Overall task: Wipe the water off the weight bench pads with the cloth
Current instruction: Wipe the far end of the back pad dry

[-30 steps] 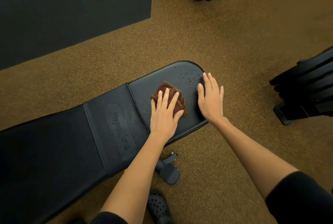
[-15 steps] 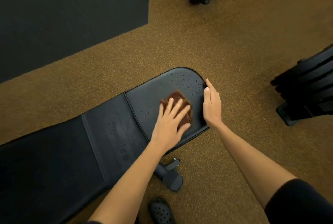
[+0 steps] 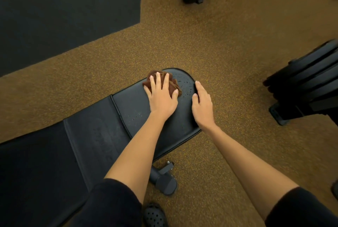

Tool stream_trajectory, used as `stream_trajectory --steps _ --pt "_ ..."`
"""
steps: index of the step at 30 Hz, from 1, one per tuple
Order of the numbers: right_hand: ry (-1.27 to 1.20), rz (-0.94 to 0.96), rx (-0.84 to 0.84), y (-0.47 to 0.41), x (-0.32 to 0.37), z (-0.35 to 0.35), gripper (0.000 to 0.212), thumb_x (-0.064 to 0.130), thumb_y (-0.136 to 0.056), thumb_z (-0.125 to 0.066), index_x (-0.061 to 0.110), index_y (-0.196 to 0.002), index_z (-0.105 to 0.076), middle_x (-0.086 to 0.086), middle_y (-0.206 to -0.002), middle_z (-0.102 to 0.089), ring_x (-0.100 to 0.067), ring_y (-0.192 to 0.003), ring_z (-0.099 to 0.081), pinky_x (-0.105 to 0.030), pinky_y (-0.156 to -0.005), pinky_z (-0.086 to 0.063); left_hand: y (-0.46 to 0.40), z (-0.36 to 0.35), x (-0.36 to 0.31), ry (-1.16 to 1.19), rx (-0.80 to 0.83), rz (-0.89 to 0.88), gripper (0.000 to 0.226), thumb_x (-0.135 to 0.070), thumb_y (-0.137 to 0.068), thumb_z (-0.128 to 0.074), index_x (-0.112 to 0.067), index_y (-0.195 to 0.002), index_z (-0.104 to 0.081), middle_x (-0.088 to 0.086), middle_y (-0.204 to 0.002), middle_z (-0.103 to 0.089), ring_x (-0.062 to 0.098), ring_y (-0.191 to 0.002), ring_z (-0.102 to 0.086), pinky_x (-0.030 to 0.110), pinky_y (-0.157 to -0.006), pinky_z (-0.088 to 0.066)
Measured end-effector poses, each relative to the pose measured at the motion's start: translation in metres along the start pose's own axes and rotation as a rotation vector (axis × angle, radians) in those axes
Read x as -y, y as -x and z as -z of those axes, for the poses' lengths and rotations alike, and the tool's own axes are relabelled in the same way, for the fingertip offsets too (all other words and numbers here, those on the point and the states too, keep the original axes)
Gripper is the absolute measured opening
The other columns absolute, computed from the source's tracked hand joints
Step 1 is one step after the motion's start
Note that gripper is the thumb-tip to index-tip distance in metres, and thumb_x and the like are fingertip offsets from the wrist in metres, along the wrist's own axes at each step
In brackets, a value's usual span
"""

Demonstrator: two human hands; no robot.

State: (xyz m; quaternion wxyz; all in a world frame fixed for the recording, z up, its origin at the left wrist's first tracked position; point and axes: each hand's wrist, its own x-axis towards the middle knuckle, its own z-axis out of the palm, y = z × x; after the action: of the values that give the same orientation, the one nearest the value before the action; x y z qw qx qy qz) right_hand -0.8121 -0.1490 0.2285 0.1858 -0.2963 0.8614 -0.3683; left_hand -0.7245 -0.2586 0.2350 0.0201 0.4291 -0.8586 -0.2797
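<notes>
Brown cloth (image 3: 172,85), black bench pad (image 3: 139,109)

Smooth, faintly glossy bench pad (image 3: 164,122); crumpled fuzzy cloth (image 3: 173,87); speckled rough floor (image 3: 210,44).

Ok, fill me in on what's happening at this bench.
A person is wiping a wet bench pad. The left hand presses a brown cloth flat against the pad's far rounded end, fingers spread. The right hand rests open along the pad's right edge. Water droplets show between the two hands, and a few nearer the seam, so the wiping is not done.
</notes>
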Motion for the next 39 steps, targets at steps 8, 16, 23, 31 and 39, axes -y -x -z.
stream_trajectory --steps 8,16,23,31,39 --pt "0.285 0.075 0.076 0.003 -0.011 0.013 0.049 0.025 -0.104 -0.036 0.023 -0.152 -0.027 0.007 -0.159 -0.025 -0.01 -0.146 -0.019 -0.054 -0.117 -0.008 0.0 0.004 0.002 -0.086 0.044 -0.135 0.063 -0.038 -0.098 -0.042 -0.024 -0.152 -0.014 0.005 -0.16 -0.006 0.031 -0.146 0.006 0.055 -0.114 0.005" --pt "0.439 0.124 0.061 0.025 -0.026 0.018 0.056 0.039 -0.103 -0.035 0.025 -0.154 -0.019 0.01 -0.161 -0.017 -0.009 -0.149 -0.007 -0.058 -0.117 0.001 0.008 0.002 0.007 -0.162 0.114 -0.334 0.062 -0.044 -0.097 -0.043 -0.03 -0.151 -0.017 0.0 -0.161 -0.007 0.027 -0.147 0.002 0.052 -0.117 -0.001" --pt "0.218 0.075 0.085 0.03 -0.03 0.015 0.062 0.039 -0.101 -0.042 0.028 -0.154 -0.013 0.013 -0.161 -0.013 -0.002 -0.147 -0.005 -0.048 -0.117 0.003 -0.029 0.003 -0.03 -0.131 0.186 -0.181 0.064 -0.038 -0.098 -0.043 -0.026 -0.152 -0.011 0.004 -0.161 0.0 0.032 -0.146 0.008 0.059 -0.113 0.003" --pt "0.166 0.101 0.11 0.03 -0.035 0.018 0.068 0.037 -0.1 -0.046 0.025 -0.155 -0.008 0.01 -0.162 -0.011 -0.001 -0.147 -0.004 -0.045 -0.118 0.007 0.015 -0.004 0.002 -0.178 0.168 -0.526 0.056 -0.038 -0.1 -0.039 -0.03 -0.151 -0.018 -0.002 -0.16 -0.009 0.024 -0.148 0.001 0.049 -0.117 0.0" --pt "0.187 0.092 0.149 0.031 -0.033 0.021 0.068 0.039 -0.093 -0.033 0.025 -0.155 -0.009 0.012 -0.162 -0.009 0.001 -0.146 0.0 -0.044 -0.119 0.013 -0.01 0.006 0.0 -0.134 0.122 -0.228 0.057 -0.038 -0.1 -0.037 -0.03 -0.152 -0.013 0.001 -0.161 -0.002 0.026 -0.147 0.004 0.051 -0.116 0.002"
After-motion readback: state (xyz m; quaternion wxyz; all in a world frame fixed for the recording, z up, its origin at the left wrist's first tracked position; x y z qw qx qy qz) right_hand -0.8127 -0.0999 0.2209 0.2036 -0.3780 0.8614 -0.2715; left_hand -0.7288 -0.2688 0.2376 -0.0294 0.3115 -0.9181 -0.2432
